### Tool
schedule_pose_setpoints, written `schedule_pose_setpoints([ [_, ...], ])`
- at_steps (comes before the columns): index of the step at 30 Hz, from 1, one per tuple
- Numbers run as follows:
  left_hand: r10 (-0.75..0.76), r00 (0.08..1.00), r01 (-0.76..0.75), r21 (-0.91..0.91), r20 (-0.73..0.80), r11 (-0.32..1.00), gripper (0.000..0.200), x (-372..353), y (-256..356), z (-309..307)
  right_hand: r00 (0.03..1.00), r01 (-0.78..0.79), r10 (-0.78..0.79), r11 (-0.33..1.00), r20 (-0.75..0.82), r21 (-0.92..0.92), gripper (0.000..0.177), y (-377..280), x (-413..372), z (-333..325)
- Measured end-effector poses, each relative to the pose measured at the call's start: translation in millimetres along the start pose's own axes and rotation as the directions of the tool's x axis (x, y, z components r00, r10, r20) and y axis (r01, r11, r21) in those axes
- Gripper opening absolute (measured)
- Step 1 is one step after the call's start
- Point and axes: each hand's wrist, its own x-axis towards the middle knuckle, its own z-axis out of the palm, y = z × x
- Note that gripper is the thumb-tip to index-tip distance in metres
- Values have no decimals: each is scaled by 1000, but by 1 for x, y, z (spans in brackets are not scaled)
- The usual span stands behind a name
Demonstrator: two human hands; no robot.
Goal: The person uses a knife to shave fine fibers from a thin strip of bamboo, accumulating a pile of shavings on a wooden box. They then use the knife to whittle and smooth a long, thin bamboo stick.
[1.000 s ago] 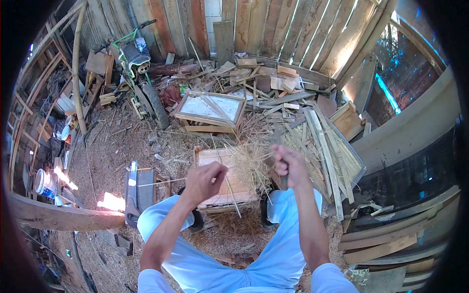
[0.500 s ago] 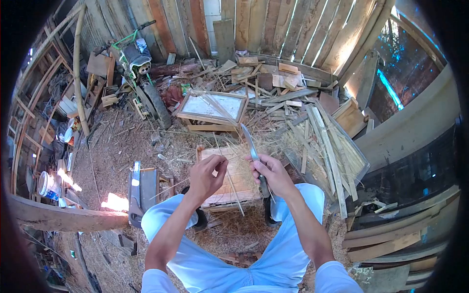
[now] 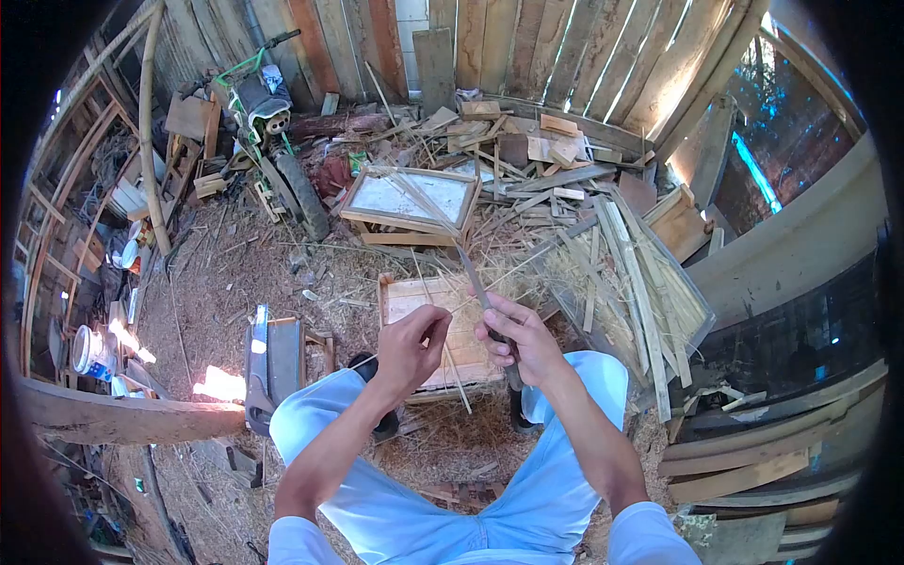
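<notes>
My right hand (image 3: 520, 339) is closed round the dark handle of a knife (image 3: 473, 273), its blade angled up and to the left. A thin light strip (image 3: 523, 266) crosses near the blade and runs toward my left hand. My left hand (image 3: 411, 347) is pinched closed, apparently on that strip, just left of the knife. Below both hands sits a low wooden box (image 3: 405, 299), with thin strips (image 3: 449, 353) lying across it.
A framed white panel (image 3: 410, 200) lies ahead, before a heap of wood scraps (image 3: 537, 151). A motorbike (image 3: 282, 155) stands at the back left. A handsaw (image 3: 259, 367) rests on a small bench (image 3: 284, 358) at left. Long slats (image 3: 631, 292) lie at right.
My left hand has moved slightly right, closer to the knife. The knife blade has tilted a little to the left, and a light strip now shows across it.
</notes>
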Motion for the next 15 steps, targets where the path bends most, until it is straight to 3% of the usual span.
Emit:
schedule_pose_setpoints([
  [9,-18,1000,16,92,25,996,7,-7,14,5,996,-50,52,998,67,-32,43,-2,-2,-1],
  [11,106,993,-104,44,-52,994,9,-8,15,12,985,-126,136,987,107,-96,43,9,2,-3],
  [15,80,996,-77,77,-45,994,9,-10,13,10,995,-26,37,993,95,-111,38,13,3,1],
])
